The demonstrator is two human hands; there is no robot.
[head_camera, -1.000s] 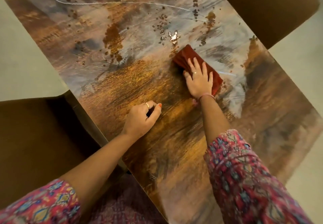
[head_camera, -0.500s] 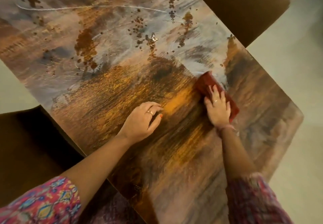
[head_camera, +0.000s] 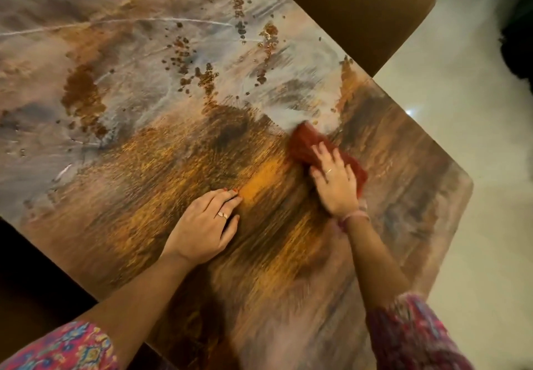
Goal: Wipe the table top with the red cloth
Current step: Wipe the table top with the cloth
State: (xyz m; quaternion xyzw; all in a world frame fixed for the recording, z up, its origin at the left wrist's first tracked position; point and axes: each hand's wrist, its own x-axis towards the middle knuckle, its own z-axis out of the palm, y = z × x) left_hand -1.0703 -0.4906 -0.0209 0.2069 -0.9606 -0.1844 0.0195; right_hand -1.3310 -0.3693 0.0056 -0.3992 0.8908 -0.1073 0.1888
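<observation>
Head view looks steeply down on a table top (head_camera: 150,116) whose surface is a streaked pattern of grey, rust and amber, set at an angle so that one corner points to the right. On the right part of that surface, near the far-right edge, lies the red cloth (head_camera: 305,141), bunched and flat against the table. The right hand (head_camera: 334,182) rests palm down on the cloth's near half, its fingers straight and slightly spread, pressing the cloth onto the surface; a ring shows on one finger and a thin band circles the wrist. The cloth sticks out beyond the fingertips on the far side and past the hand on the right. The left hand (head_camera: 204,225) lies on the bare table to the left of the right hand and apart from the cloth, palm down, fingers loosely bent with their tips touching the wood, holding nothing; it too wears a ring. Both forearms come in from the near edge, with patterned pink sleeves (head_camera: 63,349) at the elbows. A brown chair (head_camera: 360,9) stands beyond the far-right edge of the table, on a pale floor (head_camera: 476,240).
</observation>
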